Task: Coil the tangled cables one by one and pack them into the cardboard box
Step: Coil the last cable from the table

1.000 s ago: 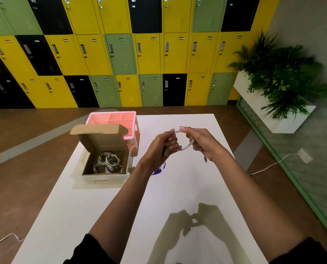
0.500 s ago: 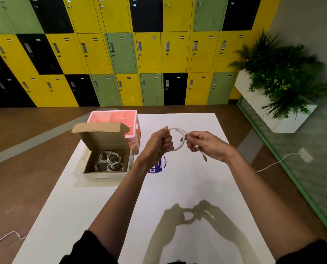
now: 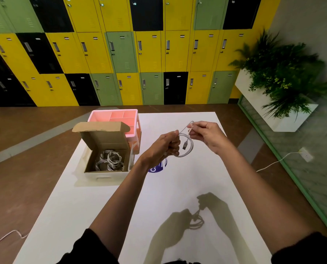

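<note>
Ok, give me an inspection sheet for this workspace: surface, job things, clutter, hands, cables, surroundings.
Surface: white table; purple sticker, partly hidden.
Job's things: open cardboard box holding coiled cables; one white cable held above the table.
Clutter: pink tray behind the box.
Hands: left hand grips that cable's coil; right hand pinches a strand.
Cables: left floor cord; right floor cord running to a socket.
Surroundings: lockers, planter.

Black sleeves (image 3: 90, 250) on both upper arms; forearms, left hand (image 3: 165, 144), right hand (image 3: 208, 136) bare.
</note>
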`<state>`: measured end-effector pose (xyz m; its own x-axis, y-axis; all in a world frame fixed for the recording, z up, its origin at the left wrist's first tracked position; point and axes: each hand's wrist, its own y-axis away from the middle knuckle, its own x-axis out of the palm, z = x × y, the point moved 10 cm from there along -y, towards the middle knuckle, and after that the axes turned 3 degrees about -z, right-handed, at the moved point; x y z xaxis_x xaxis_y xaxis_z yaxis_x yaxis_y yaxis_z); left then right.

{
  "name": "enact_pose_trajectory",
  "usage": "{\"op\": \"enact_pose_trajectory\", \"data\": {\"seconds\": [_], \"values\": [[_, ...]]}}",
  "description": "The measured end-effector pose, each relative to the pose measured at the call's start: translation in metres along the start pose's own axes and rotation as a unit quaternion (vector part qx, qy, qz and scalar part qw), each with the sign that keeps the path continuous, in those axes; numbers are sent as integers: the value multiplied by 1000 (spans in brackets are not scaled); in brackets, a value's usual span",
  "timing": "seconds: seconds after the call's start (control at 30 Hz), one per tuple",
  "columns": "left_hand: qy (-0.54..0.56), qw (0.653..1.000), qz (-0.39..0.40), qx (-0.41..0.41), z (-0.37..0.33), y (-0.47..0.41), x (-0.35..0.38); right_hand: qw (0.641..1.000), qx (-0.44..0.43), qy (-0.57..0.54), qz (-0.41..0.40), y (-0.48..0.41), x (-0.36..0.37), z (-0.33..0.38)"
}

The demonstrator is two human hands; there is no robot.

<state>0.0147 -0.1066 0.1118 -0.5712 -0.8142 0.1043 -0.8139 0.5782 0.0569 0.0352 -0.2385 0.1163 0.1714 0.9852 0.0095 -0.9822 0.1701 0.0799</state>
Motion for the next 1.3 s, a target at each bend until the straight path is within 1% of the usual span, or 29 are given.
{"op": "enact_pose_trajectory", "data": {"seconds": [0.1, 0.17, 0.23, 0.33, 0.47, 0.53, 0.63, 0.7, 0.77, 0.87, 0.9, 0.97, 1.03, 1.17, 1.3], "values": [[-2, 1000, 3, 1, 0, -1, 0, 996, 61, -67, 14, 4, 11, -10], [-11, 1000, -2, 5, 1, -1, -3, 991, 92, -92, 19, 7, 14, -16], [-27, 999, -17, 10, 1, -2, -7, 991, 109, -56, 48, 11, 20, -19], [-54, 997, -45, 27, -1, -3, -12, 987, 100, 45, 115, 18, 31, -21], [-61, 995, -74, 37, 4, -5, -21, 982, 95, 58, 153, 21, 36, -19], [-64, 994, -82, 38, 5, -6, -23, 979, 82, 91, 165, 24, 38, -16], [-66, 993, -90, 43, 5, -9, -23, 975, 50, 157, 149, 24, 37, -10], [-70, 991, -104, 44, 5, -10, -26, 972, 31, 200, 119, 23, 34, -5], [-79, 988, -124, 48, 6, -10, -29, 970, 24, 233, 70, 20, 28, 0], [-97, 980, -166, 58, 7, -10, -36, 960, 35, 277, -23, 19, 14, 7], [-99, 977, -180, 62, 6, -10, -38, 954, 40, 294, -38, 20, 12, 9], [-101, 972, -203, 69, 5, -10, -41, 949, 54, 310, -27, 20, 15, 7], [-106, 969, -208, 74, 4, -10, -42, 953, 64, 295, 0, 21, 22, 5], [-111, 973, -189, 75, 5, -9, -37, 957, 66, 282, 2, 19, 22, 5], [-119, 975, -172, 72, 9, -10, -34, 943, 59, 328, 16, 19, 26, 4]]}}
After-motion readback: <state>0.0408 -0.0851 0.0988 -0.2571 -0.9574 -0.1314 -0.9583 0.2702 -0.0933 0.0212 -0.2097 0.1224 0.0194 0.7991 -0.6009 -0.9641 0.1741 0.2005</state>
